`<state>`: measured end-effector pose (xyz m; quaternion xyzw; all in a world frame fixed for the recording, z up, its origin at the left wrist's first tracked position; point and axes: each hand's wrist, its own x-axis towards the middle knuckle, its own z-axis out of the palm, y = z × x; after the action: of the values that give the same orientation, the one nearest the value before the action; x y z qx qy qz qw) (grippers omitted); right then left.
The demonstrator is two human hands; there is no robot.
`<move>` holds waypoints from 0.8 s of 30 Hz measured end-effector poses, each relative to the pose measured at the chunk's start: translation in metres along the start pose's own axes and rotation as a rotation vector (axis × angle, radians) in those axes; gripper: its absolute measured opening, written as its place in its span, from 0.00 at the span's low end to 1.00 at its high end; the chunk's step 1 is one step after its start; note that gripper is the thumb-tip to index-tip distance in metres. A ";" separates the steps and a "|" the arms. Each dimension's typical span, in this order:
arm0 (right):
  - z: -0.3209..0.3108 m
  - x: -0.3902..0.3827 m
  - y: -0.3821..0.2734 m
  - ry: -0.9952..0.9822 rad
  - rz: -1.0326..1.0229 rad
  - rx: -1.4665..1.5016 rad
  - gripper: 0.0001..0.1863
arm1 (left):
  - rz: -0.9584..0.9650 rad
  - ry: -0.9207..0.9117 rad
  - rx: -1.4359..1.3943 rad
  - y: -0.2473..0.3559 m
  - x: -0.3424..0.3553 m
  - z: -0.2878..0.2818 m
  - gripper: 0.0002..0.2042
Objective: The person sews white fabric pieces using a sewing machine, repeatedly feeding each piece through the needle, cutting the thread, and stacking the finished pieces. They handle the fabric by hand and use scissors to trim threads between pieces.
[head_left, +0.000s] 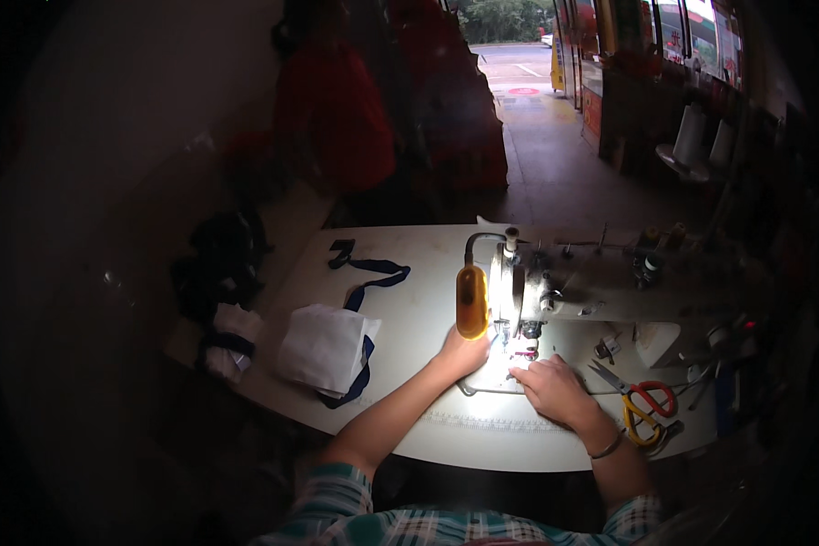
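At the lit needle area of a sewing machine point(591, 296), my left hand point(469, 350) is behind and just below the amber lamp point(471, 301), its fingers mostly hidden by lamp and glare. My right hand point(546, 387) lies to the right of the presser foot point(524, 353), fingers curled, fingertips at the needle plate; what they hold, if anything, is lost in glare. Right of this hand lie scissors point(648, 405) with red and yellow handles. A white fabric stack point(326, 348) with a navy strap point(380, 271) lies on the table's left.
The table point(469, 448) has a printed ruler along its front. Dark bundles point(217, 268) and a strapped white bundle point(232, 346) sit at far left. A person in red point(332, 118) stands behind the table. Thread cones point(690, 136) are at back right; a doorway opens onto a street.
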<state>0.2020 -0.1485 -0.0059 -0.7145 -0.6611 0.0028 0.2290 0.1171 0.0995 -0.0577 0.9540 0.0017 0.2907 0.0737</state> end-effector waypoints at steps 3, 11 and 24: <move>0.001 -0.002 0.003 -0.005 0.016 0.008 0.16 | -0.164 0.083 -0.179 0.001 0.010 0.004 0.10; -0.006 -0.006 0.000 -0.007 -0.014 0.013 0.17 | -0.168 0.053 0.043 0.056 -0.016 -0.046 0.13; -0.009 0.002 -0.017 0.045 -0.103 0.066 0.12 | -0.170 -0.074 -0.302 0.049 -0.043 -0.060 0.05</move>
<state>0.1887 -0.1492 0.0083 -0.6714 -0.6913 -0.0030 0.2671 0.0464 0.0575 -0.0250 0.9385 0.0358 0.2451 0.2407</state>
